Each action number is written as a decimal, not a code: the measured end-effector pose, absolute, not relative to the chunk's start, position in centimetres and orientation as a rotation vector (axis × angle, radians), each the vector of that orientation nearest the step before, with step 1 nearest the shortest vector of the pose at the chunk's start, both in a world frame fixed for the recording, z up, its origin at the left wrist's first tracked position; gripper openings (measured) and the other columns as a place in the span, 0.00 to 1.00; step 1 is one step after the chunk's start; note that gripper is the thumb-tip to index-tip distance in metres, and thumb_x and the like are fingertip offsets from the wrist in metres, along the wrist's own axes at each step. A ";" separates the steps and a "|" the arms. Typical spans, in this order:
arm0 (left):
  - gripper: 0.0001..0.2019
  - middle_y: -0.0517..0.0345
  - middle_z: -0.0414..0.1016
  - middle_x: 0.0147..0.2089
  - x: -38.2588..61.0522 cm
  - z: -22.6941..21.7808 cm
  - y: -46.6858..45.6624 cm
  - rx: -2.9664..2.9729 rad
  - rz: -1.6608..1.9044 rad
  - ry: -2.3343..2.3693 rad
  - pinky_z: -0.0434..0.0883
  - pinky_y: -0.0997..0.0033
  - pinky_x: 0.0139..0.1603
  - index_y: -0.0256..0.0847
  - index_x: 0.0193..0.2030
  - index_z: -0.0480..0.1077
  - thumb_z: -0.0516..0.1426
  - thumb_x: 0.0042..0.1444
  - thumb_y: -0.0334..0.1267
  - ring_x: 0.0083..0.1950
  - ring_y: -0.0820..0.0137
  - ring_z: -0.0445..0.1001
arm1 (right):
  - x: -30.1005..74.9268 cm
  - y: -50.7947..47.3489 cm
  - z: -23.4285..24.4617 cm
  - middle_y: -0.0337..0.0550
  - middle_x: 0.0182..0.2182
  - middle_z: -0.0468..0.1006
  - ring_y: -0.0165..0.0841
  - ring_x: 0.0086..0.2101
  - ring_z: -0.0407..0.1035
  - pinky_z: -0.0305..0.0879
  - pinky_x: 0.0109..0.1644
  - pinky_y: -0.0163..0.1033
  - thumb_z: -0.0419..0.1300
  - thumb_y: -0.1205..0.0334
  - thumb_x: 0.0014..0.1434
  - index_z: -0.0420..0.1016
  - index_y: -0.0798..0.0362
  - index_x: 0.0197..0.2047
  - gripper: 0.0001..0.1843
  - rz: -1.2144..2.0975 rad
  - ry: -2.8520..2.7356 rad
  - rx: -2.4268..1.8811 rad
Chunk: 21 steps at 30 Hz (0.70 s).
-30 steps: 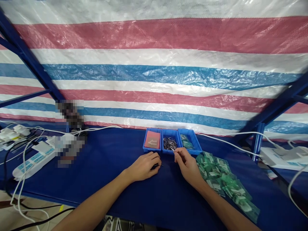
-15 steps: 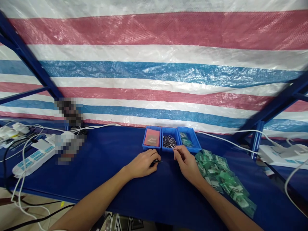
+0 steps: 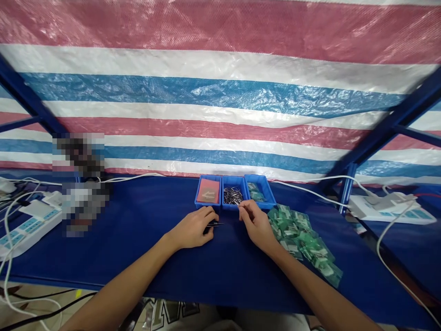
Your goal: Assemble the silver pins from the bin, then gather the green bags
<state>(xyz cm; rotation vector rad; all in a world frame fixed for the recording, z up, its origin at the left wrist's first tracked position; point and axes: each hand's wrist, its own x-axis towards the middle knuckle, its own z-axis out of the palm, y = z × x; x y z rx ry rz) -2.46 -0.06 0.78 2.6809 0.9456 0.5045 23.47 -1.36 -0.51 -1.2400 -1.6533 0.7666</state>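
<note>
My left hand (image 3: 193, 228) rests on the blue tabletop with its fingers curled round thin, dark pointed metal pieces (image 3: 216, 224), whose tips stick out to the right. My right hand (image 3: 257, 225) is at the front right corner of the middle blue bin (image 3: 234, 207). Its thumb and forefinger are pinched together; whatever is between them is too small to make out. Loose small metal pins (image 3: 233, 195) fill that bin. To its left, another blue bin (image 3: 208, 205) holds a pink sheet (image 3: 212, 185) with flat greyish pieces (image 3: 207, 195) on it.
The right-hand blue bin (image 3: 268, 193) contains small green packets (image 3: 255, 192). Beside my right forearm lies a pile of green plastic packets (image 3: 303, 241). White power strips stand at the left (image 3: 32, 230) and right (image 3: 389, 209), with trailing cables. A striped sheet (image 3: 220, 110) hangs behind the table.
The view has shifted, so the bins and both hands appear slightly further left and higher. My hands keep nearly the same places beside the bins, the right still pinched.
</note>
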 end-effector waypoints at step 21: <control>0.06 0.55 0.69 0.47 -3.0 0.6 0.2 2.674 0.464 0.926 0.71 0.69 0.46 0.43 0.50 0.70 0.54 0.73 0.37 0.43 0.68 0.74 | 23.4 -1.4 -0.7 0.36 0.28 0.72 0.35 0.28 0.67 0.60 0.33 0.39 0.53 0.50 0.75 0.71 0.48 0.46 0.12 0.753 -1.674 -1.242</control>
